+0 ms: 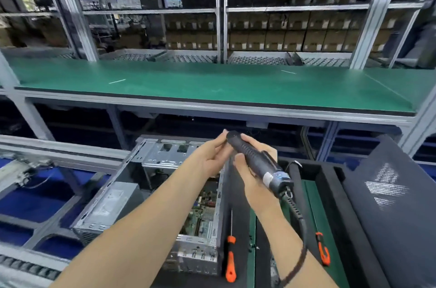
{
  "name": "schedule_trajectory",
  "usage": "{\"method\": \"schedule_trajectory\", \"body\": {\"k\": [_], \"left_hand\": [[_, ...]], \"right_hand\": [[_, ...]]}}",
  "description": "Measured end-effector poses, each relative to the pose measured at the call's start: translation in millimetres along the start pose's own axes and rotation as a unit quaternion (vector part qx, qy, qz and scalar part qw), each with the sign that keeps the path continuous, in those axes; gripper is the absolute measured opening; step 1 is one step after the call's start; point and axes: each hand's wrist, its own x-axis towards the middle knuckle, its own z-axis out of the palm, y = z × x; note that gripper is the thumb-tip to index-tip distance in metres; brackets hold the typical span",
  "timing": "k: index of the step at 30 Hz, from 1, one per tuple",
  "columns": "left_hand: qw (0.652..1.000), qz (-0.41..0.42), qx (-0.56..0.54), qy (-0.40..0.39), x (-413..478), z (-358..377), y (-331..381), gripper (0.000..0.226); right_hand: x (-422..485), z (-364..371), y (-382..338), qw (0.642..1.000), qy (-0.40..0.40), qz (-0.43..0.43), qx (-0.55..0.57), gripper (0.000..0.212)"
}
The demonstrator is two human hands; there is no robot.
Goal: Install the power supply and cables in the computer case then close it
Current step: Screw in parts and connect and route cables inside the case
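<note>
Right hand [250,176] grips the electric screwdriver [257,160] at mid-barrel, fingers [247,140] curled round it. Left hand [207,157] pinches the tool's upper end between thumb and fingertips. The computer case [151,157] lies open at 6 o'clock beneath both hands, with the power supply [111,205] inside on its 9 o'clock side. An orange-handled screwdriver [230,261] lies on the table [316,205] at 5 o'clock. A black side panel [389,205] lies at 3 o'clock.

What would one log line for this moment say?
right hand: grips electric screwdriver | left hand: pinches its tip end | computer case: open, below hands
</note>
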Motion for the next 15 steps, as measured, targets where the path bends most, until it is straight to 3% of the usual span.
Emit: {"method": "schedule_trajectory", "body": {"k": [6, 10, 15], "left_hand": [[0.993, -0.054, -0.083, -0.064, 15, -60, 48, 0.03], [0.994, -0.047, -0.068, -0.072, 35, -89, 73, 0.014], [0.992, -0.052, -0.017, -0.117, 60, -118, 92, 0.017]], "right_hand": [[-9, 46, 21, 0.999, 0.029, -0.026, -0.025, 0.035], [1, 79, 32, 0.998, 0.063, 0.001, 0.012, 0.03], [14, 102, 35, 0.996, 0.091, 0.006, -0.004, 0.022]]}}
